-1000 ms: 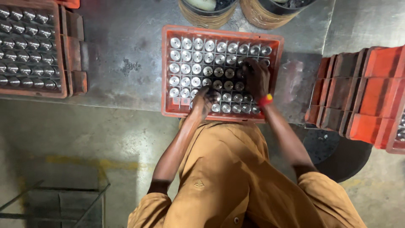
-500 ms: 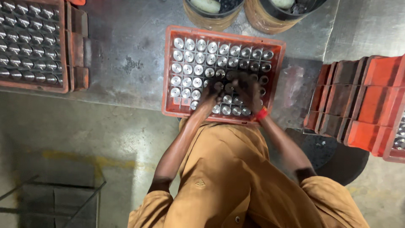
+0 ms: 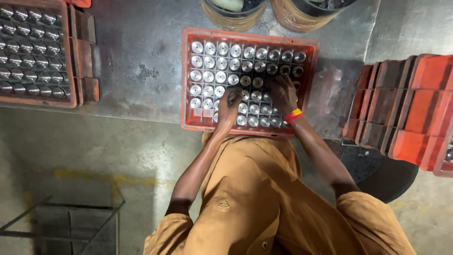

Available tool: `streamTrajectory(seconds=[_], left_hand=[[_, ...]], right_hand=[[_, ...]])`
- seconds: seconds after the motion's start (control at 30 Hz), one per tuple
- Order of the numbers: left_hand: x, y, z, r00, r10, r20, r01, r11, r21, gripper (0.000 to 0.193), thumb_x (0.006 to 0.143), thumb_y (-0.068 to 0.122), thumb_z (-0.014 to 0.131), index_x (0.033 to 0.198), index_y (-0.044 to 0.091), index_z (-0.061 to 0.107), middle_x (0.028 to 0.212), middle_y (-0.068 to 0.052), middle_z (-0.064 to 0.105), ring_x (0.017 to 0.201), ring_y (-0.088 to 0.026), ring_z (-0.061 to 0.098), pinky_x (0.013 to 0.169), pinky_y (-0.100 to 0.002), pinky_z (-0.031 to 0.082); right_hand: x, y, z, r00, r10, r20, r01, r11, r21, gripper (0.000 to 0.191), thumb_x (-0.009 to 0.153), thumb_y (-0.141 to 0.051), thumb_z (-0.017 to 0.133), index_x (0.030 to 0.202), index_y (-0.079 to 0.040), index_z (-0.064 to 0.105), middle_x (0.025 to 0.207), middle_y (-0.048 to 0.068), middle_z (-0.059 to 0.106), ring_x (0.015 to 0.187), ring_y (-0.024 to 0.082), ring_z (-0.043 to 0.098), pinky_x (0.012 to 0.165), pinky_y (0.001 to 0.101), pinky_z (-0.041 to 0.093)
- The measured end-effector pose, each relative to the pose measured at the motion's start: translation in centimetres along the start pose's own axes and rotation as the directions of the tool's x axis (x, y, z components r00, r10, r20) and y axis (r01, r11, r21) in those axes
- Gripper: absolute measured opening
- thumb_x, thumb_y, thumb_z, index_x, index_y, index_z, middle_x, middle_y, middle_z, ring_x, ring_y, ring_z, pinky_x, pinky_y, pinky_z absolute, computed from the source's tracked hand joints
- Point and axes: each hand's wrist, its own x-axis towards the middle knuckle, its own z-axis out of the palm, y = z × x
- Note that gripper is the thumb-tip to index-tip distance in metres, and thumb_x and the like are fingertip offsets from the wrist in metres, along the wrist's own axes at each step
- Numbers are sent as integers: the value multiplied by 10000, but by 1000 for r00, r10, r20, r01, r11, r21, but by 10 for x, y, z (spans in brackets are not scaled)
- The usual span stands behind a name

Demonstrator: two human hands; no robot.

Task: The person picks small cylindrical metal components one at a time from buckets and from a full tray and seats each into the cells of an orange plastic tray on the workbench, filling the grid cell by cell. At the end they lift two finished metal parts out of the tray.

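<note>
An orange plastic crate with a grid of square cells [image 3: 186, 71] is seen on a grey, stained metal table [image 3: 137, 52], at the table's near edge and roughly central in the view. Most of its cells are filled with shiny round-topped metal cylinders [image 3: 222, 62], standing upright, one to a cell; a few cells at the near left corner are seen unfilled. Both hands are laid on the near half of this crate. The left hand [image 3: 230, 103] is placed palm down over the near middle rows, fingers curled onto the cylinder tops; whether a cylinder is actually gripped cannot be told, since the fingertips are hidden. The right hand [image 3: 283, 92] is set just to the right of it, fingers spread loosely across the tops of several cylinders, and again a hold on any one piece cannot be confirmed. A red and yellow band [image 3: 293, 115] is worn on the right wrist. The two hands are near each other but apart. A second orange crate of like metal cylinders [image 3: 33, 52] is observed at the far left of the table, well apart from the hands. Stacked empty orange crates [image 3: 406, 108] are noted at the right. Two round containers [image 3: 236, 14] are recorded at the far edge, beyond the central crate. A dark wire frame [image 3: 61, 222] is seen on the floor at the near left.
</note>
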Motion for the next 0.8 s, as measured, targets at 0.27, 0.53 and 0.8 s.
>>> streamTrajectory(seconds=[0.27, 0.53, 0.8], left_hand=[[47, 84, 17, 971, 238, -30, -230, 960, 160, 198, 957, 48, 654, 1154, 35, 661, 1046, -107, 740, 997, -198, 695, 884, -326, 553], [226, 186, 33, 856, 445, 261, -452, 404, 795, 254, 1027, 222, 622, 1238, 85, 655, 1251, -199, 630, 1163, -431, 577, 986, -534, 469], [305, 210, 45, 939, -208, 274, -274, 31, 961, 680, 922, 676, 535, 1516, 354, 455, 1673, -132, 234, 1546, -416, 188, 1192, -602, 261]], right_hand=[[5, 4, -2, 995, -14, 103, 15, 1000, -6, 245, 785, -30, 686, 1023, -42, 742, 949, 182, 673, 971, 401, 626, 902, 490, 516], [-34, 2, -46, 901, 363, -239, -299, 916, 266, 285, 1004, -125, 600, 1241, 17, 671, 1135, 240, 693, 1035, 410, 664, 902, 480, 530], [-60, 30, -5, 875, 418, -246, -393, 908, 146, 360, 944, -154, 631, 1278, -23, 660, 1100, 242, 666, 1031, 450, 618, 913, 505, 492]])
